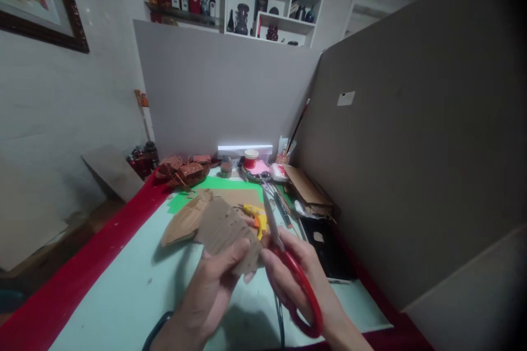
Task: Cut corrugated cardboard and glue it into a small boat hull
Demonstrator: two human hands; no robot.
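A flat grey-brown cardboard piece (224, 230) with ragged edges is gripped in my left hand (216, 285), its thumb pressed on top. My right hand (302, 274) holds red-handled scissors (307, 296), blades pointing up and away, and its fingertips touch the cardboard's right edge. Behind the cardboard, on the left, a curved light-brown piece (185, 219) stands over the pale table cover. A yellow glue gun (258, 216) lies just beyond my hands, partly hidden by the cardboard.
Reddish-brown pieces (189, 173) are heaped at the back left. A green sheet (218, 184) lies under flat cardboard. At the back stand a red-and-white cup (251, 159) and a brush holder (283, 158). Stacked cardboard (308, 192) and a black tray (329, 252) are on the right.
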